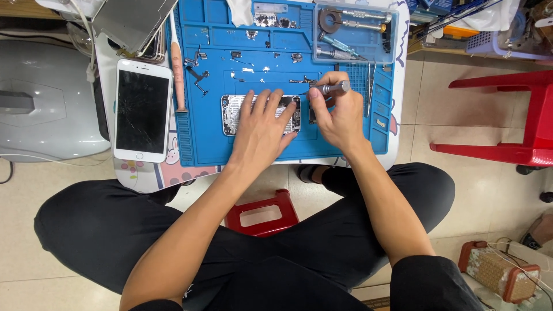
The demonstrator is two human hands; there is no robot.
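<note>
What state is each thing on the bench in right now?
opened phone body: back shell exposed, flat on blue mat
left hand: pressing on phone body
right hand: gripping screwdriver
white phone: face up, screen dark, cracked
clear tool tray: open, tools inside

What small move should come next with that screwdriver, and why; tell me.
Probably lower the screwdriver tip onto the right end of the opened phone body. The right hand holds it nearly flat, tip aimed at that end, while the left hand presses the body down on the blue mat.
</note>
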